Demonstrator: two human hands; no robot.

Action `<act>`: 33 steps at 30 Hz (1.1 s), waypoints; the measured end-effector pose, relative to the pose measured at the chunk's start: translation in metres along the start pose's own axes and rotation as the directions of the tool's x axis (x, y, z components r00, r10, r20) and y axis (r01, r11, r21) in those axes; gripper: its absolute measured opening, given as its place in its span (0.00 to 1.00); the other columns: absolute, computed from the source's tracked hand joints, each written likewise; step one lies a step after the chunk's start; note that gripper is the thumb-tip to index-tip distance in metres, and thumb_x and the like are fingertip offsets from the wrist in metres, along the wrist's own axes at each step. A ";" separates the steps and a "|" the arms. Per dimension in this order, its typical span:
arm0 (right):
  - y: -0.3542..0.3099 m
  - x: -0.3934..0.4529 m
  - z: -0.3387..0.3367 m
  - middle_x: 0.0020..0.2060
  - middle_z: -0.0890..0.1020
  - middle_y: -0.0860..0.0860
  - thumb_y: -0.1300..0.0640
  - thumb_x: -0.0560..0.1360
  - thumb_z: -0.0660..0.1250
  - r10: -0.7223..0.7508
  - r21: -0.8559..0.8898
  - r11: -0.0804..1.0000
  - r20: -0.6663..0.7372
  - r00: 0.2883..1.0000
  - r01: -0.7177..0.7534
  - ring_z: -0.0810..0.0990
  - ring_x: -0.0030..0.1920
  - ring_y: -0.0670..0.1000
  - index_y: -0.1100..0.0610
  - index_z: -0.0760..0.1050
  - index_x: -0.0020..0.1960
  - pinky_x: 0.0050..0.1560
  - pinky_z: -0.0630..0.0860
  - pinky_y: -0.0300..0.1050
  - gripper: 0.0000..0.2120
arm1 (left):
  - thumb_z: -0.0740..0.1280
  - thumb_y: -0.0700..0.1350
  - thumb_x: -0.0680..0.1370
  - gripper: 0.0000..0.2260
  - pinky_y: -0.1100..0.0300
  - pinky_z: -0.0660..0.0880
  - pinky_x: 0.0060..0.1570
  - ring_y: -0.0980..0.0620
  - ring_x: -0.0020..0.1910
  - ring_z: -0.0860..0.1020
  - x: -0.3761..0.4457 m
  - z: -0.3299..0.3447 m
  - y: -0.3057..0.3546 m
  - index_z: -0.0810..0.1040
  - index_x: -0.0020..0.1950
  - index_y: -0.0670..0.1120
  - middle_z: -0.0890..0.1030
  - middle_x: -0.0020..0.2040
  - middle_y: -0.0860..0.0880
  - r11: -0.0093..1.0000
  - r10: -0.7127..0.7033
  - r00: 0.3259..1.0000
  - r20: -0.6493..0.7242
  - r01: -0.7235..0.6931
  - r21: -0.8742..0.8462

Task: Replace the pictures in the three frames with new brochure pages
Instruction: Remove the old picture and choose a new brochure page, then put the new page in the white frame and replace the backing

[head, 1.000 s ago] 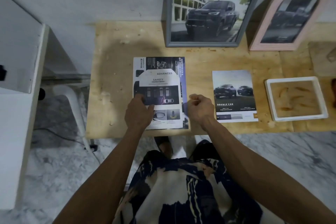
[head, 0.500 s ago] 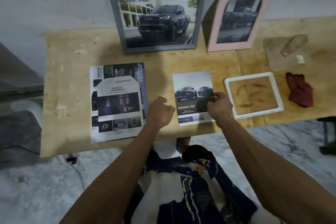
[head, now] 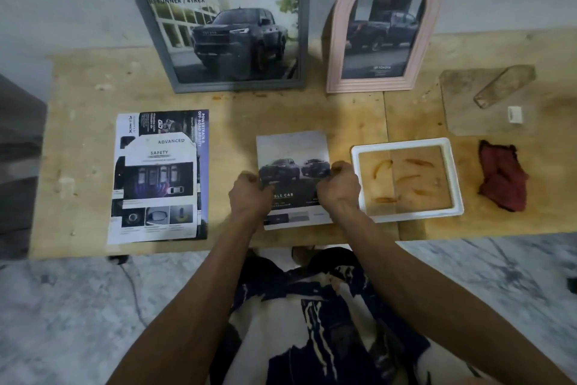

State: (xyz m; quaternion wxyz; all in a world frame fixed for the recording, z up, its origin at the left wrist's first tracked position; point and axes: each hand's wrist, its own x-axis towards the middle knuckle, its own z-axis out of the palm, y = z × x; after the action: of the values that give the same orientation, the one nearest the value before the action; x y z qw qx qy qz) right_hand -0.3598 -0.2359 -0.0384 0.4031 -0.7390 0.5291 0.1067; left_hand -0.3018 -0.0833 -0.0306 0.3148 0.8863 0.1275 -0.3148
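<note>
Lying between both hands (head: 251,195) (head: 338,186), the brochure page (head: 293,153) is gripped.

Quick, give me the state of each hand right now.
Left hand: fingers curled, gripping the left edge of the double cab page.
Right hand: fingers curled, gripping the page's right side.

one head view, looking down

the scene is seen from the person's head, faced forward and steeply down, close over the table (head: 93,97). the wall behind, the floor and both forearms are taken in.
</note>
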 end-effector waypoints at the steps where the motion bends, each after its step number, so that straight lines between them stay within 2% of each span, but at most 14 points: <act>1: 0.001 0.002 -0.001 0.54 0.81 0.54 0.64 0.71 0.68 0.004 0.004 1.000 0.018 1.000 -0.004 0.79 0.55 0.57 0.56 0.75 0.61 0.51 0.75 0.43 0.19 | 0.73 0.47 0.75 0.18 0.51 0.77 0.58 0.42 0.57 0.80 -0.001 0.002 0.001 0.78 0.62 0.44 0.83 0.58 0.44 1.000 -0.007 1.000 -0.006 0.007 -0.013; 4: 0.005 0.002 -0.003 0.52 0.82 0.52 0.65 0.70 0.67 -0.019 0.042 0.999 0.088 0.996 0.016 0.81 0.49 0.55 0.56 0.77 0.60 0.43 0.78 0.41 0.20 | 0.73 0.42 0.75 0.08 0.50 0.79 0.56 0.44 0.52 0.82 -0.008 0.008 0.004 0.83 0.54 0.46 0.85 0.51 0.46 0.994 -0.020 1.000 -0.012 0.018 -0.109; 7: 0.011 -0.001 -0.005 0.48 0.81 0.52 0.67 0.70 0.66 -0.075 0.072 0.995 0.141 0.987 0.065 0.78 0.43 0.51 0.59 0.77 0.58 0.32 0.72 0.36 0.17 | 0.72 0.37 0.75 0.06 0.52 0.80 0.53 0.46 0.47 0.82 -0.015 0.008 0.003 0.82 0.48 0.48 0.85 0.46 0.48 0.973 -0.040 0.999 -0.029 0.032 -0.228; 10: 0.012 -0.008 -0.009 0.50 0.80 0.52 0.64 0.74 0.65 -0.134 0.142 0.984 0.164 0.977 0.111 0.78 0.48 0.51 0.58 0.75 0.58 0.41 0.73 0.39 0.13 | 0.70 0.33 0.75 0.11 0.53 0.78 0.46 0.46 0.42 0.80 -0.024 0.003 -0.005 0.79 0.45 0.50 0.83 0.42 0.48 0.933 -0.040 0.999 -0.030 0.027 -0.360; 12: 0.011 -0.013 -0.014 0.51 0.78 0.52 0.61 0.76 0.65 -0.176 0.177 0.973 0.170 0.970 0.145 0.77 0.51 0.52 0.58 0.73 0.59 0.47 0.71 0.42 0.12 | 0.69 0.31 0.75 0.11 0.53 0.78 0.43 0.46 0.41 0.78 -0.031 -0.006 -0.010 0.78 0.45 0.48 0.82 0.40 0.46 0.884 -0.044 0.998 -0.039 0.021 -0.467; 15: 0.011 -0.021 -0.022 0.57 0.77 0.53 0.53 0.77 0.67 -0.224 0.187 0.963 0.139 0.965 0.196 0.76 0.57 0.54 0.57 0.71 0.66 0.52 0.67 0.41 0.20 | 0.67 0.29 0.77 0.09 0.56 0.81 0.37 0.46 0.38 0.81 -0.048 -0.018 -0.013 0.77 0.48 0.43 0.83 0.43 0.42 0.731 -0.074 0.996 -0.039 0.028 -0.682; 18: 0.022 -0.037 -0.029 0.62 0.76 0.52 0.46 0.76 0.69 -0.263 0.242 0.942 0.102 0.959 0.232 0.76 0.61 0.55 0.54 0.67 0.71 0.56 0.71 0.43 0.28 | 0.67 0.29 0.77 0.10 0.59 0.80 0.29 0.52 0.32 0.82 -0.079 -0.022 -0.021 0.77 0.49 0.44 0.83 0.44 0.42 0.524 -0.118 0.993 -0.024 0.041 -0.850; 20: 0.029 -0.053 -0.030 0.63 0.76 0.52 0.44 0.75 0.70 -0.218 0.338 0.928 0.144 0.965 0.160 0.76 0.60 0.53 0.54 0.65 0.73 0.58 0.73 0.45 0.31 | 0.67 0.28 0.76 0.11 0.56 0.82 0.31 0.53 0.30 0.83 -0.097 -0.021 -0.033 0.77 0.50 0.43 0.83 0.42 0.43 0.420 -0.128 0.991 -0.031 0.026 -0.907; 22: 0.039 -0.073 -0.027 0.62 0.76 0.51 0.42 0.73 0.72 -0.178 0.422 0.903 0.198 0.964 0.080 0.77 0.59 0.53 0.53 0.64 0.73 0.60 0.76 0.52 0.34 | 0.67 0.28 0.76 0.10 0.51 0.83 0.36 0.49 0.35 0.83 -0.113 -0.016 -0.049 0.77 0.53 0.41 0.83 0.46 0.41 0.333 -0.134 0.990 -0.040 0.007 -0.943; 24: 0.056 -0.097 -0.020 0.56 0.78 0.50 0.44 0.72 0.73 -0.160 0.476 0.879 0.267 0.950 0.014 0.80 0.55 0.53 0.52 0.65 0.71 0.56 0.80 0.55 0.33 | 0.67 0.27 0.76 0.11 0.50 0.84 0.39 0.45 0.40 0.83 -0.132 -0.005 -0.068 0.77 0.54 0.39 0.82 0.50 0.38 0.252 -0.169 0.985 -0.018 0.025 -0.967; 25: 0.069 -0.111 -0.016 0.51 0.79 0.47 0.47 0.73 0.73 -0.165 0.495 0.869 0.291 0.942 -0.001 0.81 0.51 0.51 0.52 0.66 0.70 0.52 0.81 0.53 0.30 | 0.67 0.27 0.75 0.10 0.50 0.84 0.40 0.45 0.40 0.83 -0.144 0.003 -0.079 0.77 0.54 0.38 0.82 0.50 0.37 0.219 -0.184 0.983 0.002 0.043 -0.975; 27: 0.091 -0.132 -0.012 0.47 0.80 0.44 0.54 0.73 0.72 -0.197 0.506 0.862 0.274 0.941 0.033 0.82 0.48 0.49 0.50 0.69 0.65 0.49 0.82 0.51 0.22 | 0.68 0.27 0.75 0.10 0.51 0.83 0.39 0.45 0.37 0.84 -0.169 0.019 -0.092 0.78 0.55 0.35 0.83 0.48 0.36 0.195 -0.191 0.980 0.050 0.088 -0.977; 29: 0.107 -0.144 -0.014 0.48 0.82 0.47 0.57 0.72 0.69 -0.209 0.503 0.861 0.210 0.955 0.078 0.83 0.48 0.51 0.49 0.72 0.59 0.51 0.82 0.55 0.17 | 0.68 0.27 0.74 0.12 0.53 0.83 0.37 0.45 0.36 0.85 -0.186 0.034 -0.100 0.77 0.57 0.30 0.83 0.47 0.34 0.215 -0.185 0.979 0.082 0.122 -0.969; 33: 0.134 -0.143 -0.043 0.52 0.80 0.50 0.64 0.75 0.62 -0.189 0.490 0.867 0.166 0.968 0.086 0.81 0.51 0.52 0.51 0.70 0.60 0.51 0.82 0.57 0.16 | 0.70 0.28 0.74 0.13 0.52 0.82 0.37 0.43 0.37 0.85 -0.206 0.060 -0.106 0.75 0.57 0.26 0.83 0.43 0.35 0.270 -0.123 0.979 0.163 0.191 -0.944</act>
State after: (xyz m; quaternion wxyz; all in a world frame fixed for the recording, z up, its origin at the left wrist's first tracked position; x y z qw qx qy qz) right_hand -0.5472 -0.1825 0.0089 0.6332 -0.6369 0.4394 0.0204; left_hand -0.5339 -0.0455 0.0145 0.7517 0.4966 0.3675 -0.2310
